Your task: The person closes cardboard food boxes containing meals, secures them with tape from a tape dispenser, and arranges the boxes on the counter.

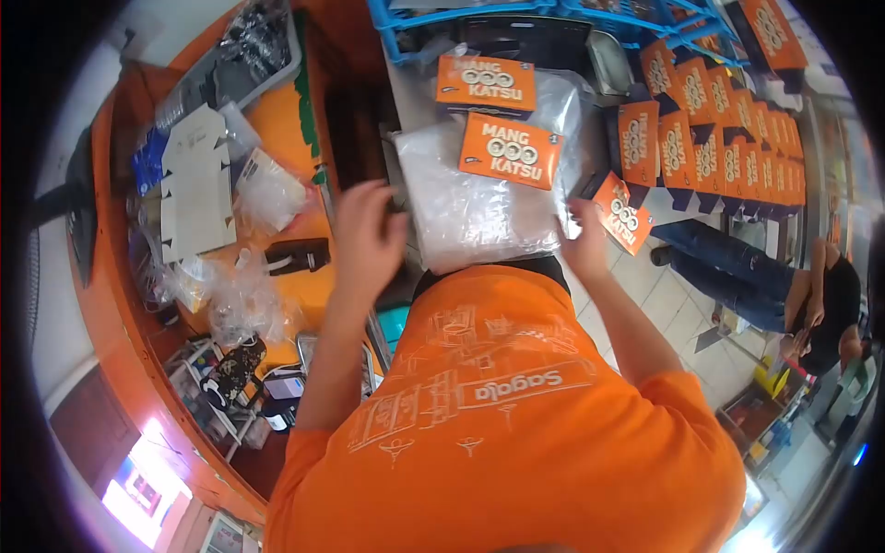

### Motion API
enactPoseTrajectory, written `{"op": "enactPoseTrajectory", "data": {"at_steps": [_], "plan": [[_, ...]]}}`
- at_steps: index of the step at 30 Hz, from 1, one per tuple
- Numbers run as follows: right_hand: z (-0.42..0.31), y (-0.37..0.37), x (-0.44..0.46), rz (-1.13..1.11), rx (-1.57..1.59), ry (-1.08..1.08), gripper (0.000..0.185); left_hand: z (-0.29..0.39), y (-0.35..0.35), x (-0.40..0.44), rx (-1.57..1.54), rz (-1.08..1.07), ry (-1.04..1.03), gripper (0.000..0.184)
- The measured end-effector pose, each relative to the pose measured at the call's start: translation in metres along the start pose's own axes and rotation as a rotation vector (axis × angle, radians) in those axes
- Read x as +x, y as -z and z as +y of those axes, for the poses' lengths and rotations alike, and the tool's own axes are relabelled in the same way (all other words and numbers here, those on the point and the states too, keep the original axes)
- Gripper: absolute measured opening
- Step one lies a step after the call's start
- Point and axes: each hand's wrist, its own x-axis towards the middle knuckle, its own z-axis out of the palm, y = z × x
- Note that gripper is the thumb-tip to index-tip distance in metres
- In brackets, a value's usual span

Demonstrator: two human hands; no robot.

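Note:
A stack of clear plastic bags [461, 217] lies on the counter in front of my body. Two orange printed boxes, one farther back [486, 81] and one nearer [510, 152], rest on the plastic. My left hand [369, 230] is raised beside the left edge of the bags, fingers apart and slightly blurred, with nothing in it. At the right edge of the bags is my right hand [583, 235], its fingers curled near the plastic and beside a tilted orange box [623, 214]. Whether those fingers pinch anything is too small to tell.
Rows of orange boxes [678, 147] stand at the right. Blue crates [544, 14] are at the back. On the left, an orange table [309, 286] holds white cardboard [198, 184] and plastic bags. A person [820, 304] stands at the far right.

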Motion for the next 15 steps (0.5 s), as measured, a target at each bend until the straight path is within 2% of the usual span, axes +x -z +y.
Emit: {"op": "enactPoseTrajectory", "data": {"at_steps": [3, 5, 9, 11, 13, 15], "plan": [[0.065, 0.051, -0.02, 0.034, -0.299, -0.117, 0.053, 0.037, -0.075, 0.051, 0.016, -0.41, -0.207, 0.052], [0.081, 0.062, -0.028, 0.081, -0.414, -0.075, 0.057, 0.038, -0.125, 0.076, 0.215, -0.358, -0.428, 0.061], [0.099, 0.053, -0.02, 0.011, -0.467, -0.026, 0.057, 0.042, -0.162, 0.114, 0.445, -0.377, -0.471, 0.068], [0.113, 0.042, -0.017, 0.037, -0.425, 0.124, 0.05, 0.052, -0.154, 0.12, 0.457, -0.585, -0.408, 0.076], [0.097, 0.037, -0.016, 0.021, -0.389, 0.091, 0.048, 0.059, -0.138, 0.117, 0.509, -0.595, -0.392, 0.08], [0.067, 0.041, -0.014, 0.145, -0.372, -0.015, 0.053, 0.06, -0.127, 0.109, 0.456, -0.565, -0.238, 0.082]]}}
